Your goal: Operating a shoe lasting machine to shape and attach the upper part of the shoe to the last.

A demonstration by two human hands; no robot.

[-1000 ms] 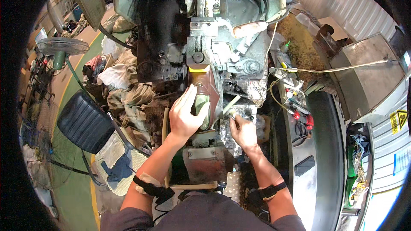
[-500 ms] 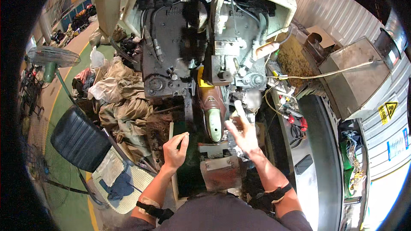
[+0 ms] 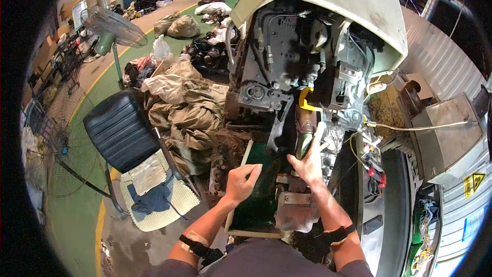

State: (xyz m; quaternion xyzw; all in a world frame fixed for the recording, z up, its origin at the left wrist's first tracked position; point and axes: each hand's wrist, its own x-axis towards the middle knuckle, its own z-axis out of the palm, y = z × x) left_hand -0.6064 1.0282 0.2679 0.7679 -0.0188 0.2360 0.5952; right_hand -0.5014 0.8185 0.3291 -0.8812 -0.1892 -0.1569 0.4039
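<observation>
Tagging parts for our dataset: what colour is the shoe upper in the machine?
Brown; the shoe upper shows best in the head view.

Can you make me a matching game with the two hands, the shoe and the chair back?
Things:
1. Left hand
2. Right hand
3. Shoe
4. Chair back

Places, colours, states:
A. Black
B. Close beside the shoe's near end
C. Brown
D. Fingers curled, apart from the shoe

Right pairs: 1-D, 2-B, 3-C, 4-A
</observation>
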